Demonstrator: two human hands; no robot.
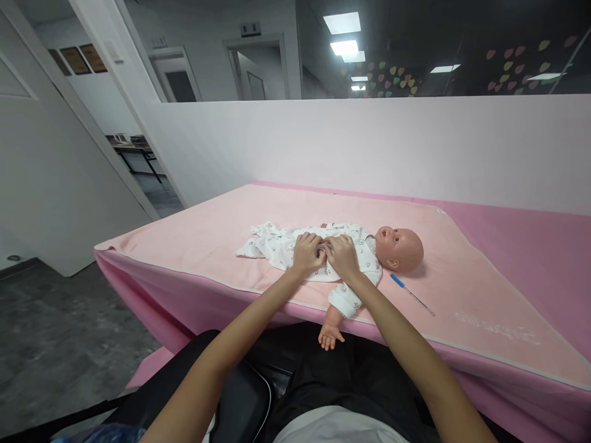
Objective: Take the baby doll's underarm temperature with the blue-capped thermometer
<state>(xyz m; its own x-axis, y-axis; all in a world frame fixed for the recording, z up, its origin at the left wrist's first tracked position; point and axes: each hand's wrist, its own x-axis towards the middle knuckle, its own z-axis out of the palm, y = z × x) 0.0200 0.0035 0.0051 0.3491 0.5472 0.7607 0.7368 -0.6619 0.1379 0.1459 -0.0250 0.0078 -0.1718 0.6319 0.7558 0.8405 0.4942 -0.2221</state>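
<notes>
A baby doll [399,249] lies on its back, its bald head to the right. It wears a white romper [277,243] with a small print, the leg end stretching left. My left hand [308,253] is closed at the front of the romper, fingers pinching the cloth over the belly. Right beside it, my right hand [342,255] pinches the same spot, the fingertips of both hands nearly meeting. Whatever small part lies between the fingertips is hidden. One doll arm [331,326] hangs over the table's near edge, below my right wrist.
A blue-handled tool with a thin metal shaft [412,294] lies near the doll's head. A peach towel [203,218] covers the table over a pink cloth [530,258]. Behind stands a white wall [369,147] with a window above. A black chair [244,400] is beneath me.
</notes>
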